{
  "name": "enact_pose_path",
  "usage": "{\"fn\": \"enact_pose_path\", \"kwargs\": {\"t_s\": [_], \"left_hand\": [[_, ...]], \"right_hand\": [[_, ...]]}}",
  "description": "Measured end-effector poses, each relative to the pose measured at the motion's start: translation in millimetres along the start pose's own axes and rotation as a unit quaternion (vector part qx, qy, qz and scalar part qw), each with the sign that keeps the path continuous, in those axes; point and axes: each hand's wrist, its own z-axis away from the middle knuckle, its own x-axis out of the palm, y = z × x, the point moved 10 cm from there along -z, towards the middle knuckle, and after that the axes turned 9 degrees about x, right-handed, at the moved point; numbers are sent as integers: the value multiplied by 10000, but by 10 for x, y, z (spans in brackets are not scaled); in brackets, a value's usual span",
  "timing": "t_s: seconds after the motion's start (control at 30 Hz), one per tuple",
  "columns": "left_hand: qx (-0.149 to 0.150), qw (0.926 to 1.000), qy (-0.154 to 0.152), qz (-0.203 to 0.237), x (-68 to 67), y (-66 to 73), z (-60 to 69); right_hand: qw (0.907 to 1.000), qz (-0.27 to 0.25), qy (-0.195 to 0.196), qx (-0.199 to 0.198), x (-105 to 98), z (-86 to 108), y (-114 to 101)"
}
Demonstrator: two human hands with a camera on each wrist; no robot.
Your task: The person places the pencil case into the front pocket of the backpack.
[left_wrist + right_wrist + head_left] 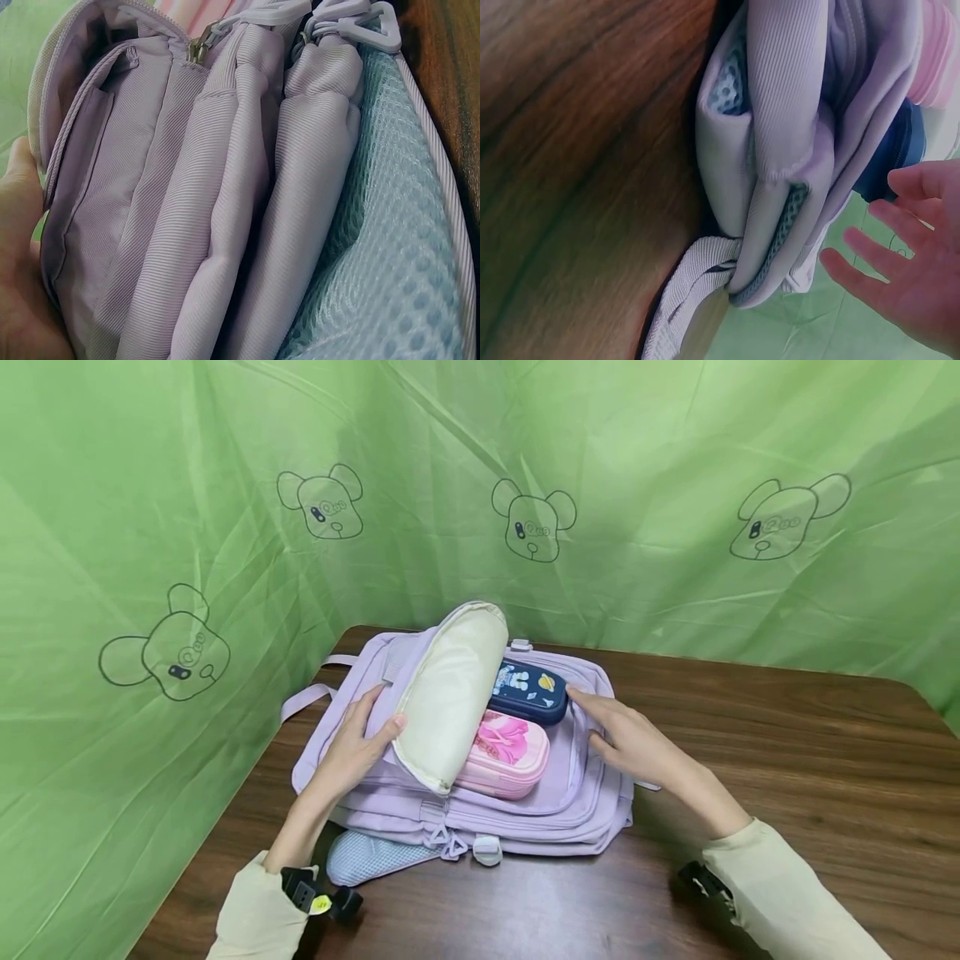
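The cream-lined front flap [453,693] of a lavender backpack [588,827], laid on a wooden table [787,735], is held by the left hand [348,752], its edge pinched between thumb and fingers. In the opened front pocket, a navy pencil case [528,695] printed with a ringed planet and a pink pencil case [513,756] are seen side by side, partly covered by the flap. The right hand [633,739] is held with fingers loosely spread, nothing gripped, one fingertip placed at the navy case's end.

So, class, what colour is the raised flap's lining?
The lining is pale cream, best seen in the head view.
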Motion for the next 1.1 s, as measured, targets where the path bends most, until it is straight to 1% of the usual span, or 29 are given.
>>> {"fn": "enact_pose_path", "kwargs": {"t_s": [0.23,0.37,0.47,0.63,0.73,0.9,0.97,1.1], "left_hand": [[1,10000,6,-44,-45,22,6],[-5,10000,5,44,-34,28,-19],[-8,10000,-24,93,-15,27,-14],[38,9999,-51,126,-6,3,26],[69,9998,-21,158,1,-12,38],[82,9999,31,108,-12,-12,49],[117,9999,48,68,-17,2,48],[143,9999,65,51,-19,17,45]], "right_hand": [[10000,-25,52,-33,22,-65,-60],[9999,-21,103,23,30,-87,-57],[9998,-138,62,100,40,-69,-24],[9988,-448,-112,179,70,-18,15],[9985,-539,-123,62,81,16,0],[9982,-498,8,-329,86,52,-49],[9978,-512,21,-426,97,67,-51],[9963,-664,-98,-543,151,91,-49]]}}
